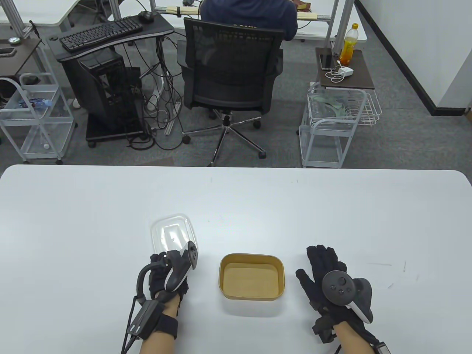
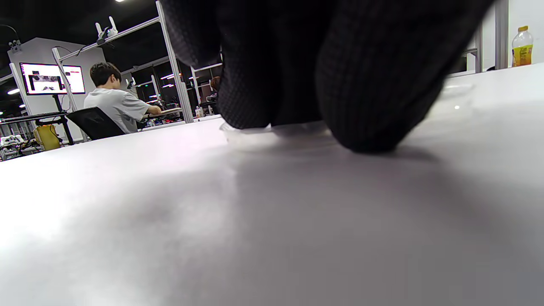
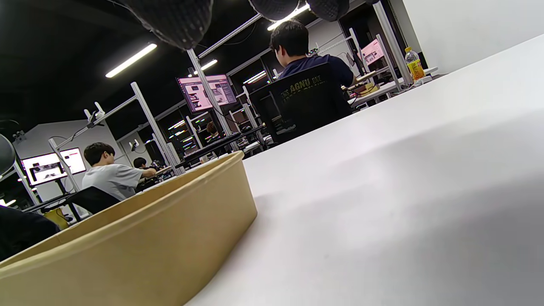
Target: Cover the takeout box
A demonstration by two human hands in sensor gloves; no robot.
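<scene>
The brown paper takeout box [image 1: 252, 255] stands open and empty on the white table, near the front middle; its wall fills the lower left of the right wrist view [image 3: 140, 246]. The clear plastic lid [image 1: 171, 232] lies flat on the table to the box's left. My left hand [image 1: 160, 258] is at the lid's near edge; in the left wrist view its gloved fingers [image 2: 365, 85] come down onto the lid's rim [image 2: 255, 132] and the table. My right hand [image 1: 320, 260] lies flat and spread on the table right of the box, holding nothing.
The table's far edge [image 1: 236, 166] runs across the middle of the table view. Beyond it are an office chair [image 1: 230, 73] with a seated person, a desk with a keyboard [image 1: 99, 33] and wire carts [image 1: 337, 118].
</scene>
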